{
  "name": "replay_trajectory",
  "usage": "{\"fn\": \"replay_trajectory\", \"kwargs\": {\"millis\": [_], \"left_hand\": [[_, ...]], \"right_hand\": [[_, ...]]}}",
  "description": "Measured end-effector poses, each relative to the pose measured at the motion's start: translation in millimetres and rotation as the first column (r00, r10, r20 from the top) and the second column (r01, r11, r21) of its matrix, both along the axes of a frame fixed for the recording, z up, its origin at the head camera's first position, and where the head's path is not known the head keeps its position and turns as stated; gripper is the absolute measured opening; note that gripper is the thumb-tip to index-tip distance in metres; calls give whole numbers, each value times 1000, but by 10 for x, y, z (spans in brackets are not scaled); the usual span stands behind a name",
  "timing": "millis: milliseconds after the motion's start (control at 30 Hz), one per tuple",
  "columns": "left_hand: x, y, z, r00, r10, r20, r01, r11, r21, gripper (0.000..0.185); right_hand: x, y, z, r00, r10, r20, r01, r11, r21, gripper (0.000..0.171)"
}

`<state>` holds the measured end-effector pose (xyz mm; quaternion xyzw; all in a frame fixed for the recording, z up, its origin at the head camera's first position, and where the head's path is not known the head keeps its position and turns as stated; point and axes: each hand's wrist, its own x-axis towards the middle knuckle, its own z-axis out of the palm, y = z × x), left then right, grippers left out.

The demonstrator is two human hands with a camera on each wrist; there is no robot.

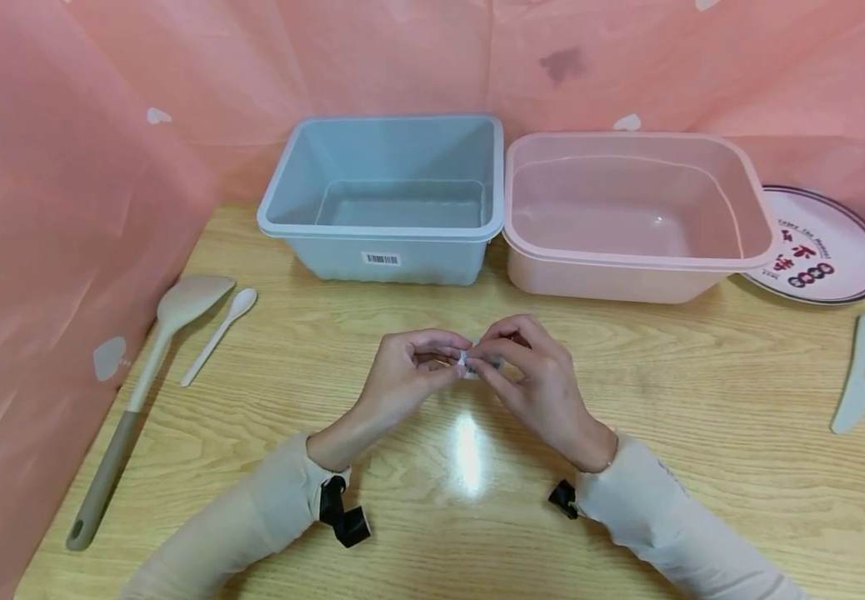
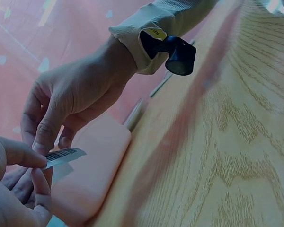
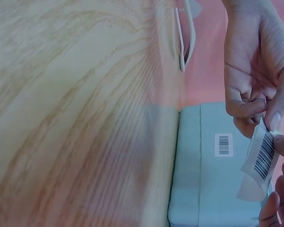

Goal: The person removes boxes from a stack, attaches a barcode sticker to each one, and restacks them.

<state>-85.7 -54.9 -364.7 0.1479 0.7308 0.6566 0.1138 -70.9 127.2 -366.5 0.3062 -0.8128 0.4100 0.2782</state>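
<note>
Over the table [image 1: 432, 542] in front of the blue bin [image 1: 327, 254], left hand [image 1: 402, 371] and right hand [image 1: 541, 379] pinch a sticker [image 3: 262, 161]. It's probably light, floppy; hold its edges.

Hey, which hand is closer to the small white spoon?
Left. The left hand is to the right of the small white spoon, across some tabletop. The right hand is farther right, beyond the left; both pinch a barcode label.
</note>
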Motion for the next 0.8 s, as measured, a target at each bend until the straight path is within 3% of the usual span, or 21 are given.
{"fn": "replay_trajectory", "kwargs": {"millis": [267,467,800], "left_hand": [[4,-24,1,998,-21,55,16,996,83,19],[7,-14,-29,993,19,118,-33,993,112,21],[-3,5,-30,989,54,140,-66,994,85,15]], "right_hand": [[20,5,-12,999,16,42,-17,1000,23,18],[39,1,-24,998,33,54,-35,999,22,19],[92,27,-39,998,32,49,-34,999,31,22]]}}
